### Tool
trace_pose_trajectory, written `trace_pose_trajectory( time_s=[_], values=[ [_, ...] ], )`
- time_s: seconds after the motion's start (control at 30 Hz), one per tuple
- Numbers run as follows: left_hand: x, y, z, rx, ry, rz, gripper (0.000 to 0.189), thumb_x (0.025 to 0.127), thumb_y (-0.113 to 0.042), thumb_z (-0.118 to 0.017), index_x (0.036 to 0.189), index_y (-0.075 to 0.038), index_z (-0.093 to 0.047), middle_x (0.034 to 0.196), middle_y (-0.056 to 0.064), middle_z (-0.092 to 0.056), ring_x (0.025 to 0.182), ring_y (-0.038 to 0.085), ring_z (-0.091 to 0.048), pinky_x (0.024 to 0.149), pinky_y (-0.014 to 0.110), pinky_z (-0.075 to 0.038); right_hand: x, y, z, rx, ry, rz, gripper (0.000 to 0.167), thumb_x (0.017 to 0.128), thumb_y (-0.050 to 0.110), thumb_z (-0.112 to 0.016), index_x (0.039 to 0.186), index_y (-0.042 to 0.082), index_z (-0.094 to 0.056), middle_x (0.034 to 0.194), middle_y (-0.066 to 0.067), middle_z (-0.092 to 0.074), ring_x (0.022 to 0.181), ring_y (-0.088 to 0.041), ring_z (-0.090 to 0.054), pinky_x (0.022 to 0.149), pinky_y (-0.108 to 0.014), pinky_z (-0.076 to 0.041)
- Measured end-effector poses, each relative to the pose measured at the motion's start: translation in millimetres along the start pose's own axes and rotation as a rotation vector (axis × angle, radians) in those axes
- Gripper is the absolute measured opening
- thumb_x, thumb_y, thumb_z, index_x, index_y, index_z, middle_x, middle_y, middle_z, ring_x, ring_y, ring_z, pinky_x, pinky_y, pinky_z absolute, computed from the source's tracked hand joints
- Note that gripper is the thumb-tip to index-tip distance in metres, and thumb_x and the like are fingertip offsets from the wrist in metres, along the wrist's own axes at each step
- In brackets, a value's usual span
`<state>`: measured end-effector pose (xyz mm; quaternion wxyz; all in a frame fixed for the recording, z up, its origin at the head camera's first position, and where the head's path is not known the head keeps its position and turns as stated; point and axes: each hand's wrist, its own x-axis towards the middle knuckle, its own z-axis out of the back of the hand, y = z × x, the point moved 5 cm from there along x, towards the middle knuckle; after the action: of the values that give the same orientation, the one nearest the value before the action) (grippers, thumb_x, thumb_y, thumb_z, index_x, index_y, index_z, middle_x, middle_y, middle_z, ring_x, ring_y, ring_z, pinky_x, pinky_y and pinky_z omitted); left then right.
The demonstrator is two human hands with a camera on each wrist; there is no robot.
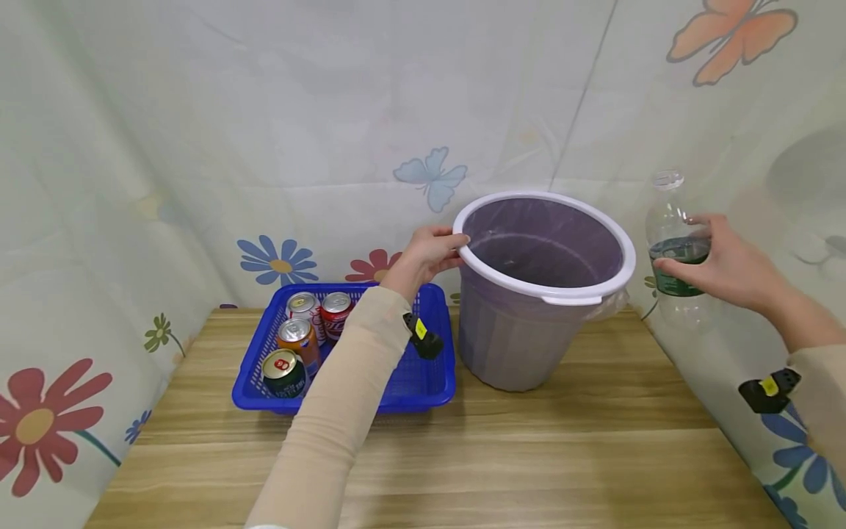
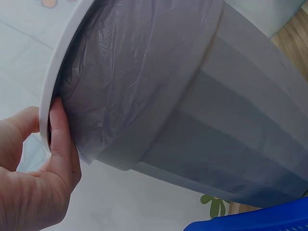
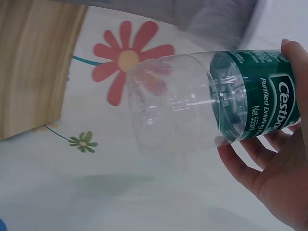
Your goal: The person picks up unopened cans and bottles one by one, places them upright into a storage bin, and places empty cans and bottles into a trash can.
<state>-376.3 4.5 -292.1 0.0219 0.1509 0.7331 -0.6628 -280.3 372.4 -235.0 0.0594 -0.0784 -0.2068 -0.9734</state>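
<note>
With thumb above and fingers beneath, my left hand (image 1: 432,251) grips the white rim of a trash can (image 1: 522,338) at its left side. A thin clear bag lines the can (image 2: 192,110) and hangs over its outside below the rim. Off to the can's right, my right hand (image 1: 740,268) holds a clear plastic water bottle (image 1: 681,250) around its green label. The bottle (image 3: 178,101) is upright in the head view, has no cap that I can see, and looks empty. It is raised beyond the table's right edge, apart from the can.
A blue plastic basket (image 1: 423,382) stands left of the can, with several drink cans (image 1: 297,342) in its left half. My left forearm passes over it. The wooden table (image 1: 529,455) ends near a patterned curtain (image 1: 330,147) at the back and sides.
</note>
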Motion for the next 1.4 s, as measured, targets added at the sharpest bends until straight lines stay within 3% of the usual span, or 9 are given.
trace_pose_trajectory(
  time_s=[0.27,0.8,1.4],
  values=[
    [0.3,-0.5,0.2,0.001,0.001,-0.005,0.042,0.085,-0.011,-0.065,0.124,-0.003,-0.053,0.102,0.011,-0.060,0.076,0.017,-0.063,0.074,0.027,-0.056,7.4,10.0,20.5,-0.052,-0.003,-0.038,0.096,0.085,0.043,-0.059,0.142,-0.007,-0.001,0.125,-0.046,-0.027,0.104,-0.057,-0.037,0.073,-0.068,-0.037],
    [0.8,-0.1,1.4,0.011,0.000,0.003,0.042,0.085,-0.012,-0.065,0.124,-0.004,-0.053,0.102,0.011,-0.060,0.077,0.017,-0.063,0.073,0.027,-0.056,17.8,25.6,43.6,-0.080,-0.014,-0.031,0.095,0.085,0.042,-0.060,0.142,-0.006,-0.002,0.125,-0.045,-0.030,0.098,-0.056,-0.041,0.067,-0.064,-0.043],
    [1.9,0.4,1.6,-0.010,0.001,0.004,0.043,0.085,-0.011,-0.065,0.125,-0.003,-0.052,0.101,0.011,-0.061,0.075,0.017,-0.063,0.073,0.027,-0.056,33.8,52.7,55.6,-0.065,0.050,-0.015,0.094,0.086,0.044,-0.057,0.144,-0.002,0.000,0.131,-0.044,-0.027,0.107,-0.059,-0.036,0.080,-0.067,-0.035]
  ],
)
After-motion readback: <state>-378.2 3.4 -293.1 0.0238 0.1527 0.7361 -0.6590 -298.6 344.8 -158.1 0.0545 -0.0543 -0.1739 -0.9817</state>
